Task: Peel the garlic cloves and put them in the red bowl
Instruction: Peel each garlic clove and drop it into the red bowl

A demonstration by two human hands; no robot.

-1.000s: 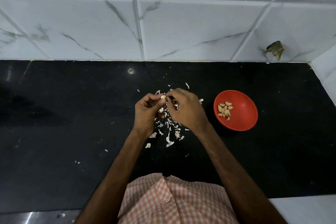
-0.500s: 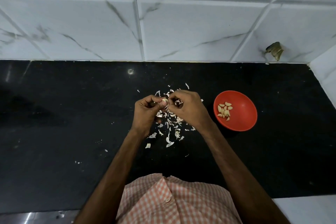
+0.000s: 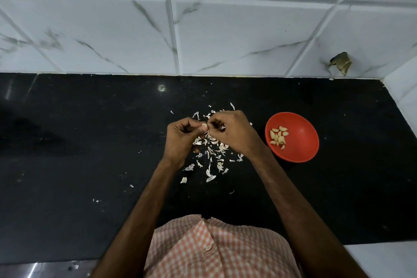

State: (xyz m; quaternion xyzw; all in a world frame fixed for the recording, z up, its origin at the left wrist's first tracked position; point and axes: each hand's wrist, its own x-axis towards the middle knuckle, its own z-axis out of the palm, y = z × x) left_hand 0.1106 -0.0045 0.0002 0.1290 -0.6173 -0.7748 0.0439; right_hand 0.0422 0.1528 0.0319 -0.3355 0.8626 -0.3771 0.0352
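Task part done: about dozen peeled cloves (image 3: 279,137) lay in red bowl (image 3: 302,144), toward worktop (image 3: 90,142) right edge. Over worktop middle, left hand (image 3: 180,140) pinched garlic clove (image 3: 204,124); right hand (image 3: 234,133) pinched its skin. Loose skins (image 3: 212,153) underneath. Unpeeled stock: none visible.

Black counter (image 3: 90,165) bears red bowl (image 3: 302,153) beside scattered garlic skins (image 3: 211,177)

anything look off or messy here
Garlic skins lie scattered on the black counter beneath the left hand and right hand. At upper right, a brownish chipped-looking spot mars the wall tile; what it is, I cannot tell.
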